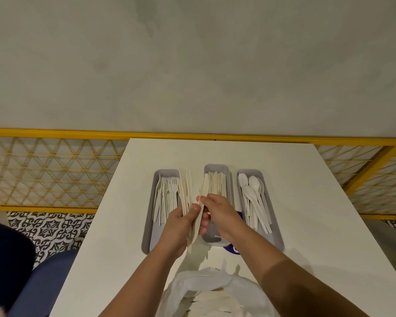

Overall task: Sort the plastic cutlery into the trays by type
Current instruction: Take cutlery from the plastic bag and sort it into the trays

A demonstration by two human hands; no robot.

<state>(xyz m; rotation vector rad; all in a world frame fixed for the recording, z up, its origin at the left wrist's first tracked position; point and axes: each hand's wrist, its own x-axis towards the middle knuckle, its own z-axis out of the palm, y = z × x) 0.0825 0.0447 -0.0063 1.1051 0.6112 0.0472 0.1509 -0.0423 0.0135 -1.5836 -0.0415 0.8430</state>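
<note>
Three grey trays stand side by side on the white table (306,225). The left tray (149,225) holds forks, the middle tray (217,168) holds knives, the right tray (273,229) holds spoons. My left hand (178,227) grips a bundle of cream plastic knives (185,191), raised between the left and middle trays. My right hand (217,213) pinches a single knife (204,191) at the edge of that bundle, above the middle tray.
A clear plastic bag (215,291) with more cutlery lies at the near edge of the table. A purple sticker (234,249) shows under the middle tray. A yellow mesh railing (55,175) runs behind and to both sides of the table.
</note>
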